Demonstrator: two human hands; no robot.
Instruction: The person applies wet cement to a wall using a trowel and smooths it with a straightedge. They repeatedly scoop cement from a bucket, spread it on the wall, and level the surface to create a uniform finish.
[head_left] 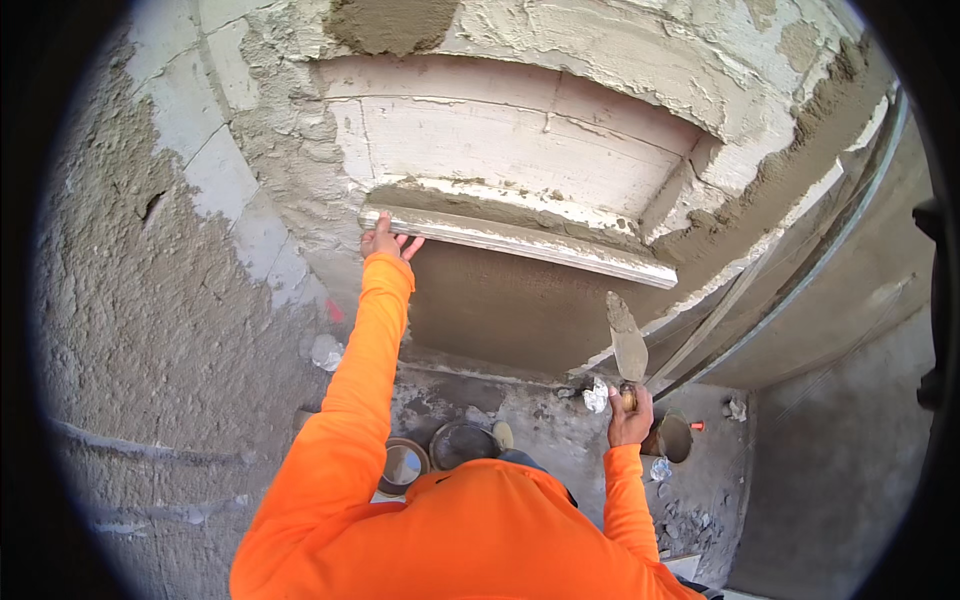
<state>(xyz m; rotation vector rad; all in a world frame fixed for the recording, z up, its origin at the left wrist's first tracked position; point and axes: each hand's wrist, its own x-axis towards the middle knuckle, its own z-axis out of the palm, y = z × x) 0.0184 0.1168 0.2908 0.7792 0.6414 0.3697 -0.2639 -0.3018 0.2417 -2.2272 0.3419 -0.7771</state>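
Note:
My left hand (388, 241) grips the left end of a long pale straightedge board (520, 243), thumb on top and fingers curled beneath. The board lies along the lower edge of a recess (480, 125) in the wall, slanting down to the right. Wet grey mortar (500, 207) sits on the ledge just behind it. In my right hand (630, 420) is a trowel (629, 345), held by its wooden handle with the blade pointing up. Mortar smears the blade, which stands apart from the board, below its right end.
Rough mortar covers the wall (150, 290) at left. Two round buckets (403, 465) (462, 443) stand by my feet, and another bucket (672, 437) is at right. Crumpled paper (595, 394) and rubble (690, 525) lie on the floor. Long bars (790, 295) lean at right.

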